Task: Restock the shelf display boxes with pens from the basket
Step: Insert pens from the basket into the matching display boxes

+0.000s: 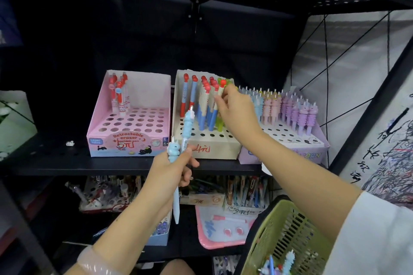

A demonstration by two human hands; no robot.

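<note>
Apparently right hand (237, 111) pinching pen (220, 91); left (173, 167) gripping two

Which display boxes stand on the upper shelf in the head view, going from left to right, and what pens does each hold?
pink box with a few red-topped pens → beige box with red-capped pens, where the right hand reaches → purple box with blue, pink and purple figure pens.

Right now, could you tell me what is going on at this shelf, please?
A person is restocking pens. The right hand pinches a red-topped pen in the middle beige display box. The left hand grips two blue pens upright. The green basket hangs at the right arm, with more pens inside.
</note>
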